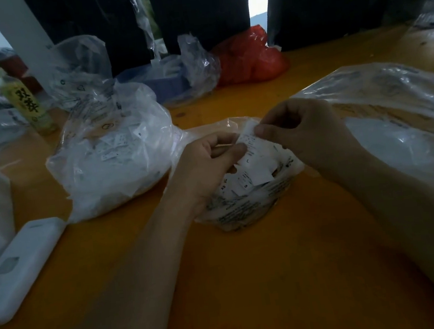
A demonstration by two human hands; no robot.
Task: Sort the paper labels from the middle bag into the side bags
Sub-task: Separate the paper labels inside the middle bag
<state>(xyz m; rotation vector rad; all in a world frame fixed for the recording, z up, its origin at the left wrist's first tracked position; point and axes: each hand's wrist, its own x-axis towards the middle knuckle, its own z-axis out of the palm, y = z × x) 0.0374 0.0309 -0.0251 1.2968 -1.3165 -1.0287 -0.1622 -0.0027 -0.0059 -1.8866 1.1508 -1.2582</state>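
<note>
Paper label (247,140) pinched between fingers of left hand (207,162) and right hand (301,133), above middle bag (242,210).

I am seeing both forearms reaching forward, left hand (210,162) and right hand (298,130) meeting at centre, fingers curled, fingertips pinching together.

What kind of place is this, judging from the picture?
Probably a garment workshop or packing room: clear bags of size labels on an orange worktable, dark cloth hanging behind, and both hands sorting labels.
</note>
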